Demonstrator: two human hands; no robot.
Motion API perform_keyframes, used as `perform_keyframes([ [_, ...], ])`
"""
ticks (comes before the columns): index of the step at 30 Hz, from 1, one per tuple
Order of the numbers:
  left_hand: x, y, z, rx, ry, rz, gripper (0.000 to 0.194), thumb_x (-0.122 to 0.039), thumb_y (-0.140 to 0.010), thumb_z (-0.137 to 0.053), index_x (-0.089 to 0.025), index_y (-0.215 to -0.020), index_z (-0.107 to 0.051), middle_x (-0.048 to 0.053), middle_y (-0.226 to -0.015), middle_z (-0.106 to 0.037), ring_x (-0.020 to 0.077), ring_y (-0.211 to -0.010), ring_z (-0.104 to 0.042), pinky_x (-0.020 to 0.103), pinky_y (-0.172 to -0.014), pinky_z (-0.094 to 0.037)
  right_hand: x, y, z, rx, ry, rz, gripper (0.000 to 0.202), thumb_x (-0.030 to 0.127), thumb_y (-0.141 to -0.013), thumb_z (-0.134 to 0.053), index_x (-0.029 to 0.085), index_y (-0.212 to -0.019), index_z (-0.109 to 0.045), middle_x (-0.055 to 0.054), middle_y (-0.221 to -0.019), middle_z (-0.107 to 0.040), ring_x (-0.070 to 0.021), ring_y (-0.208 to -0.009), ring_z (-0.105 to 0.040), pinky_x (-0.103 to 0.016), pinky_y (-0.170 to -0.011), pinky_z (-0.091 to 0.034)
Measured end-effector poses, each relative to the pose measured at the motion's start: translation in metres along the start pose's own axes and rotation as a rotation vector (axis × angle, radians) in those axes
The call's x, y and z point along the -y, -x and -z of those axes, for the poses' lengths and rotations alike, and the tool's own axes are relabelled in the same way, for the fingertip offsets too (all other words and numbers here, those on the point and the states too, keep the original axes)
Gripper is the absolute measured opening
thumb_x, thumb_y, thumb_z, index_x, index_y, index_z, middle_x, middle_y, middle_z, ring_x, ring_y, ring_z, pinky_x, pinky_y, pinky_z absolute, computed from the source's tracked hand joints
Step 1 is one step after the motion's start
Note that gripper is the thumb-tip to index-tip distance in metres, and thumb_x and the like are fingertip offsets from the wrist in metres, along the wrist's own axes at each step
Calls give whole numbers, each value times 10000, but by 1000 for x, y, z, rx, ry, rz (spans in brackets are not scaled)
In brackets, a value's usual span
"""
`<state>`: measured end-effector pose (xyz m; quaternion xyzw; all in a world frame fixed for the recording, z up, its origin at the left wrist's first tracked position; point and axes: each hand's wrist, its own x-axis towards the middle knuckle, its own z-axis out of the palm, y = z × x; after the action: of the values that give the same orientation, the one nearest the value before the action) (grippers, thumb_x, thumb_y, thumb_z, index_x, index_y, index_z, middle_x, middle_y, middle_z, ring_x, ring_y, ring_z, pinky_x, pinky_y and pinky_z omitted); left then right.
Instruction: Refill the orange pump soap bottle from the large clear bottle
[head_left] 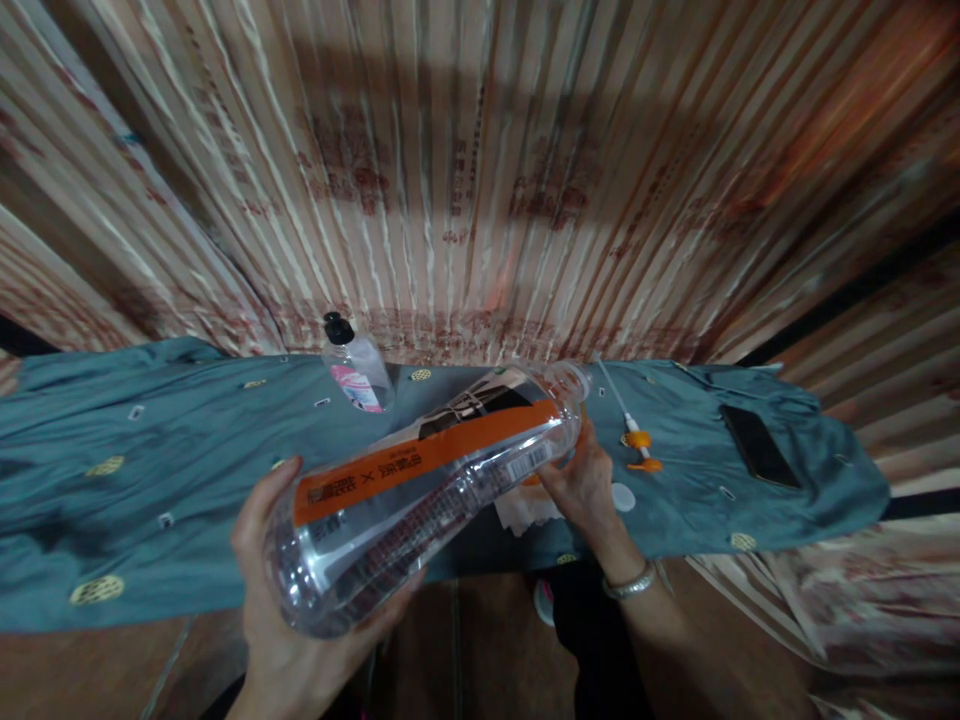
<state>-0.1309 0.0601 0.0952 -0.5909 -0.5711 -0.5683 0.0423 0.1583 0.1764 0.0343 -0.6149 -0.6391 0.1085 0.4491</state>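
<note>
A large clear plastic bottle (442, 470) with an orange and silver label is held tilted above the cloth, its open neck toward the upper right. Around its base, at the lower left, my left hand (292, 610) is wrapped. My right hand (585, 480), with a silver bracelet on the wrist, grips the bottle near its neck; some of its fingers are hidden behind the bottle. An orange pump head (641, 450) with a thin pale tube lies to the right of that hand. Close beside the right hand is a white round disc (623, 497).
A small clear bottle (360, 375) with a black cap and pink label is at the back. Toward the right lies a black phone (759, 446). The narrow surface has a teal cloth (202, 430). Behind it hangs a striped curtain (420, 180). A whitish sheet (517, 512) lies under the large bottle.
</note>
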Motion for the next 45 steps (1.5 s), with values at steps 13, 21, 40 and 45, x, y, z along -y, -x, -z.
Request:
perform_keyframes([
  [13, -1, -6, 0, -4, -61, -76, 1183, -741, -750, -893, -425, -1799, -445, 72, -1386, -661, 356, -1117, -691, 628, -1094, -637, 3, -1, -1, -10, 63, -18, 540, 540, -873, -728, 257, -1312, -593, -145, -1014, -876, -384, -866, -841, -571, -775, -708],
  [21, 0, -9, 0, 10, -60, -121, 1183, -718, -764, -898, -400, -1807, -437, 89, -1340, -660, 347, -1033, -721, 549, -807, -683, -1, 0, -1, -22, 76, 18, 582, 570, -890, -740, 238, -1344, -592, -158, -1009, -870, -386, -860, -843, -555, -762, -706],
  [40, 1, -6, 1, 22, -40, -95, 1252, -660, -668, -978, -372, -1777, -474, 87, -1398, -666, 339, -1099, -727, 544, -897, -705, 2, -2, 1, 7, 83, -24, 510, 513, -872, -753, 272, -1288, -583, -142, -1000, -880, -389, -882, -861, -592, -800, -734],
  [45, 0, -8, -1, 18, -32, -94, 1213, -631, -684, -970, -373, -1769, -492, 87, -1411, -672, 336, -1098, -738, 530, -913, -703, 4, -2, 3, 22, 58, -34, 522, 535, -883, -767, 280, -1308, -602, -149, -1045, -894, -394, -894, -857, -612, -818, -727],
])
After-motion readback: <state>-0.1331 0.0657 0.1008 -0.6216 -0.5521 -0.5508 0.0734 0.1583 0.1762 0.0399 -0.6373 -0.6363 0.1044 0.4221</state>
